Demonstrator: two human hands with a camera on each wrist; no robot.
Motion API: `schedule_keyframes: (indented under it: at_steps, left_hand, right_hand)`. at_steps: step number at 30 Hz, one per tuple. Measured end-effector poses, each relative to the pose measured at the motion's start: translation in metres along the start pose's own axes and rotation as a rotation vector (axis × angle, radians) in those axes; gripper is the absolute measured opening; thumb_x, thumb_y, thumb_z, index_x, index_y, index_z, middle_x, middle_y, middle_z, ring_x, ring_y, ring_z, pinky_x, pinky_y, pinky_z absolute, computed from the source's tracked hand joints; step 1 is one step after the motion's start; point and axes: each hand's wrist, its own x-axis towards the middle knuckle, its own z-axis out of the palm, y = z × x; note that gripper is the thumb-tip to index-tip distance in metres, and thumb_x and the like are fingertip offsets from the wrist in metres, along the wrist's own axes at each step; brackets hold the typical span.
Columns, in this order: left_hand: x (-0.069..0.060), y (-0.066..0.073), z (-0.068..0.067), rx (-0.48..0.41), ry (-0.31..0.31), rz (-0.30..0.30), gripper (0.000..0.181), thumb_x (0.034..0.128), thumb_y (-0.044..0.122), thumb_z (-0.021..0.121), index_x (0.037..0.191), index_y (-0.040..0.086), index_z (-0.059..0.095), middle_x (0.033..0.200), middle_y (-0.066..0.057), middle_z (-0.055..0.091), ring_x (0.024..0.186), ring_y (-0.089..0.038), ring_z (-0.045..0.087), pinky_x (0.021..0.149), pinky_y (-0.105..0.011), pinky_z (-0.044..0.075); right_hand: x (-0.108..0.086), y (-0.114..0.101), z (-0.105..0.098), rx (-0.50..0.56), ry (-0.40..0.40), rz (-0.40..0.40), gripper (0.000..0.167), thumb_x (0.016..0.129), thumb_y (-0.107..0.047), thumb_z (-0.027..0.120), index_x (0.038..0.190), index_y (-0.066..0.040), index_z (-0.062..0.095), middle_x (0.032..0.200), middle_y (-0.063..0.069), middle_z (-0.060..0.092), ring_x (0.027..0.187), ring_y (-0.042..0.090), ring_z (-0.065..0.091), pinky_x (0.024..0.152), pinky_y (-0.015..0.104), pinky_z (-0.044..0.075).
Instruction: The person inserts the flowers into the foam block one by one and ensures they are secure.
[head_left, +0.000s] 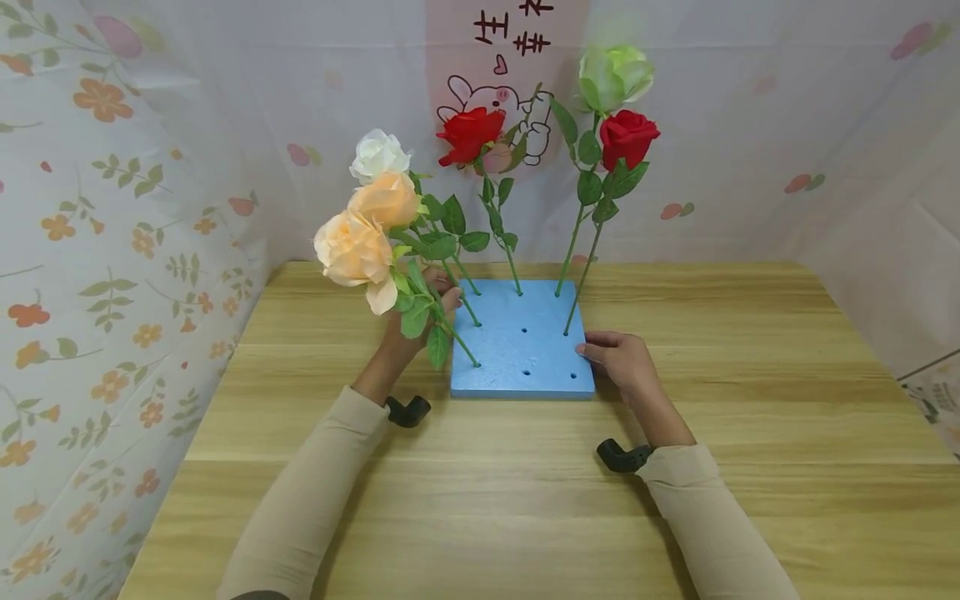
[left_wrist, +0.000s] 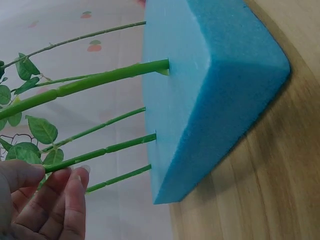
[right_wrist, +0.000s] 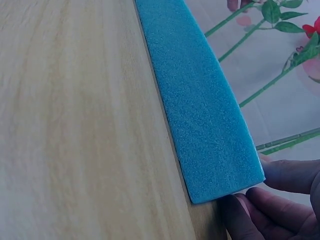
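A light blue foam board [head_left: 501, 350] lies on the table with several artificial roses standing in its holes. My left hand [left_wrist: 47, 200] pinches a green stem [left_wrist: 105, 151] between thumb and fingers, close above the board's left side. That stem seems to lead to the rear peach rose [head_left: 386, 200]; leaves partly hide the hand in the head view. Beside it are another peach rose [head_left: 352, 247] and a white rose [head_left: 380, 156], both leaning left. My right hand [head_left: 621, 358] holds the board's right edge, thumb at the upper edge and fingers against the side.
A red rose [head_left: 471, 135] stands at the board's back middle. Another red rose [head_left: 628, 139] and a pale green rose [head_left: 615, 77] rise at the right. Several holes show in the board. A patterned curtain [head_left: 112, 250] hangs beside the wooden table [head_left: 510, 517].
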Motion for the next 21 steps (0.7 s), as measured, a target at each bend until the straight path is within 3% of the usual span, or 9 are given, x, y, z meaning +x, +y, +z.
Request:
schedule_keyframes:
  at_steps: [6, 8, 11, 14, 16, 18, 21]
  left_hand:
    - [0.003, 0.0, 0.0, 0.011, -0.032, -0.022, 0.018, 0.0905, -0.009, 0.051, 0.103, -0.021, 0.051, 0.094, -0.039, 0.062, 0.077, -0.028, 0.067, 0.073, -0.052, 0.057]
    - [0.003, -0.003, -0.001, -0.03, -0.039, -0.026, 0.019, 0.0903, -0.01, 0.051, 0.102, -0.024, 0.05, 0.095, -0.043, 0.059, 0.076, -0.027, 0.066, 0.075, -0.055, 0.056]
    - [0.005, -0.019, -0.004, -0.068, -0.041, -0.025, 0.02, 0.0907, -0.008, 0.053, 0.104, -0.023, 0.049, 0.097, -0.043, 0.058, 0.075, -0.014, 0.064, 0.077, -0.055, 0.056]
    - [0.004, -0.037, -0.006, -0.069, -0.04, -0.026, 0.022, 0.0926, -0.004, 0.054, 0.109, -0.018, 0.051, 0.1, -0.039, 0.06, 0.081, -0.012, 0.064, 0.079, -0.052, 0.057]
    - [0.003, -0.046, -0.009, -0.026, -0.037, -0.007, 0.021, 0.093, -0.002, 0.056, 0.11, -0.015, 0.054, 0.101, -0.033, 0.062, 0.085, -0.018, 0.066, 0.079, -0.047, 0.058]
    - [-0.004, -0.048, -0.013, 0.093, -0.043, -0.016, 0.012, 0.093, -0.002, 0.056, 0.102, -0.011, 0.055, 0.092, -0.025, 0.063, 0.085, -0.023, 0.063, 0.08, -0.038, 0.057]
    - [-0.016, -0.045, -0.02, 0.307, -0.057, -0.012, 0.012, 0.0929, -0.002, 0.056, 0.104, -0.008, 0.059, 0.089, -0.016, 0.062, 0.086, -0.03, 0.061, 0.087, -0.037, 0.052]
  right_hand:
    - [0.0, 0.002, 0.001, -0.002, -0.006, 0.003, 0.048, 0.095, -0.02, 0.064, 0.137, -0.001, 0.053, 0.139, 0.017, 0.053, 0.12, 0.025, 0.057, 0.1, 0.035, 0.049]
    - [0.001, 0.003, 0.002, -0.001, -0.009, 0.008, 0.048, 0.095, -0.02, 0.064, 0.137, -0.001, 0.053, 0.139, 0.018, 0.054, 0.118, 0.024, 0.058, 0.098, 0.033, 0.05]
    - [0.002, 0.004, 0.004, -0.011, -0.006, 0.011, 0.048, 0.095, -0.02, 0.064, 0.137, 0.0, 0.054, 0.138, 0.018, 0.054, 0.117, 0.022, 0.059, 0.097, 0.032, 0.051]
    - [0.002, 0.004, 0.005, -0.02, 0.004, 0.009, 0.046, 0.095, -0.019, 0.064, 0.136, 0.0, 0.054, 0.138, 0.018, 0.054, 0.117, 0.023, 0.059, 0.098, 0.034, 0.05]
    - [0.001, 0.004, 0.004, -0.023, 0.003, 0.006, 0.046, 0.095, -0.02, 0.063, 0.136, 0.0, 0.054, 0.139, 0.018, 0.053, 0.12, 0.025, 0.057, 0.1, 0.035, 0.05]
    - [-0.002, 0.005, 0.002, -0.031, -0.003, 0.003, 0.047, 0.096, -0.023, 0.062, 0.136, 0.0, 0.054, 0.14, 0.018, 0.052, 0.122, 0.027, 0.057, 0.1, 0.036, 0.049]
    - [-0.007, 0.009, -0.004, -0.06, -0.021, -0.022, 0.053, 0.098, -0.033, 0.058, 0.139, -0.001, 0.051, 0.141, 0.018, 0.051, 0.123, 0.029, 0.056, 0.098, 0.036, 0.051]
